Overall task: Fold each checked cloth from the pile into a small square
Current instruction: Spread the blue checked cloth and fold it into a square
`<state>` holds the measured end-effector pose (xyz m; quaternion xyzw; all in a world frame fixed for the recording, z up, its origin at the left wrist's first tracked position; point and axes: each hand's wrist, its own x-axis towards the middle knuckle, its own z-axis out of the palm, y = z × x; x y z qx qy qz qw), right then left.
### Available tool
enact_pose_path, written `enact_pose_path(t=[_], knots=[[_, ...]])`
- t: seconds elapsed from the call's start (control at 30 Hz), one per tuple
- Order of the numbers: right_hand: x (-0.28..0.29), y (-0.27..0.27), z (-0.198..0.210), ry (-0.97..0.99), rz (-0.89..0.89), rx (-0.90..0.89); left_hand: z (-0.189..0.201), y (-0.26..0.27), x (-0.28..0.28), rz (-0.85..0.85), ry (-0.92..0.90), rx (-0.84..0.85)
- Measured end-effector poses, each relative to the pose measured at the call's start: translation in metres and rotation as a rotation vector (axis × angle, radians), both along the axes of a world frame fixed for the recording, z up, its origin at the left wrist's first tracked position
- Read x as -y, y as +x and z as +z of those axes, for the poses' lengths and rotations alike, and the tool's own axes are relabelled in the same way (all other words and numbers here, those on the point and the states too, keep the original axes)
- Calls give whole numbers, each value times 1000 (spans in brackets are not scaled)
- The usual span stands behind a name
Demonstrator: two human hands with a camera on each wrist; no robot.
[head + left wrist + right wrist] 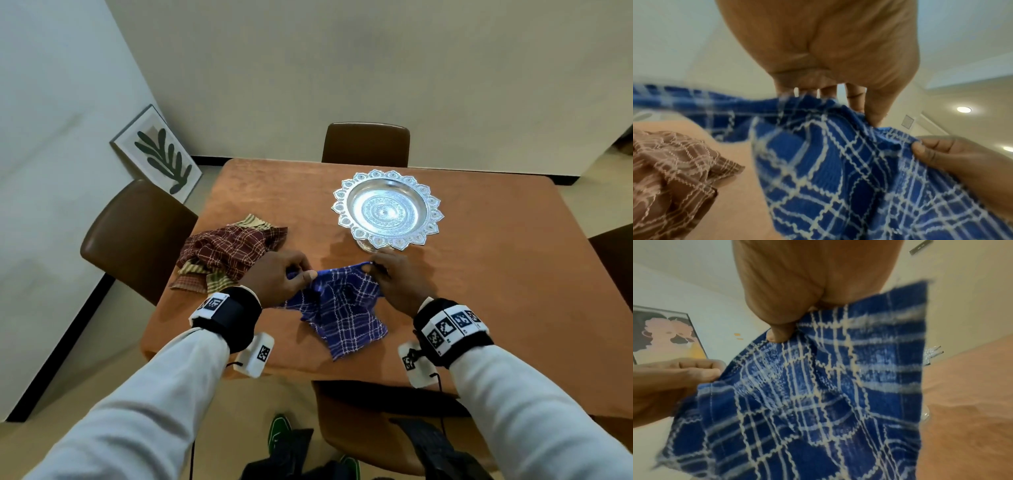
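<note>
A blue checked cloth [342, 308] hangs crumpled above the near middle of the brown table [496, 291]. My left hand [291, 274] pinches its upper left edge between thumb and fingers. My right hand [387, 274] pinches the upper right corner. In the left wrist view the blue cloth [838, 178] fills the lower frame below my left hand [863, 113], and my right hand [941, 152] grips its edge at the right. The right wrist view shows the blue cloth [818, 394] under my right hand [781, 334]. A pile of dark red and beige checked cloths [229, 253] lies to the left.
An ornate silver pedestal tray [387, 209] stands behind my right hand. Brown chairs stand at the far side [366, 142], at the left [133, 233] and under the near table edge. A framed leaf picture [157, 154] leans against the wall.
</note>
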<state>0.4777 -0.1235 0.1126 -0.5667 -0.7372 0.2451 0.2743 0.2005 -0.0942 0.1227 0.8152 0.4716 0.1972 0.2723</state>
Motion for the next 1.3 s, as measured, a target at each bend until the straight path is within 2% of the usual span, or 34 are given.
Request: enact_pose_path(t=[0.17,0.3,0.4,0.5,0.57,0.63,0.7,0.8,0.87,1.0,1.07,1.17,1.23,1.3], knots=[[0,-13,19,-23,26,-27,-6,25,6,-124,-61,-39],[-4,-14,24,-109,82,-52,-21,52,8,-85,84,-2],[-6,9,29,-137,36,25,-17,46,2,16,109,14],[-4,37,30,-150,16,202,-8,24,-6,9,152,-154],[2,61,28,-118,-88,247,-1,2,-13,-6,116,-223],[10,82,30,-38,-190,136,5,-24,-19,5,112,-241],[16,85,42,13,-170,18,7,-36,-21,0,138,-255],[17,53,60,-87,-22,10,-1,-9,-10,-70,45,-149],[16,27,63,-58,78,70,-11,23,-2,-157,-4,-58],[18,-3,59,-46,144,8,-37,65,10,-254,8,69],[23,-6,59,-5,80,-54,-46,63,15,-219,-28,87],[29,7,62,28,-49,-85,-58,34,14,-70,-115,83],[33,21,62,26,-97,-82,-61,5,9,26,-121,87],[35,33,63,4,-99,-2,-55,-23,4,65,-83,25]])
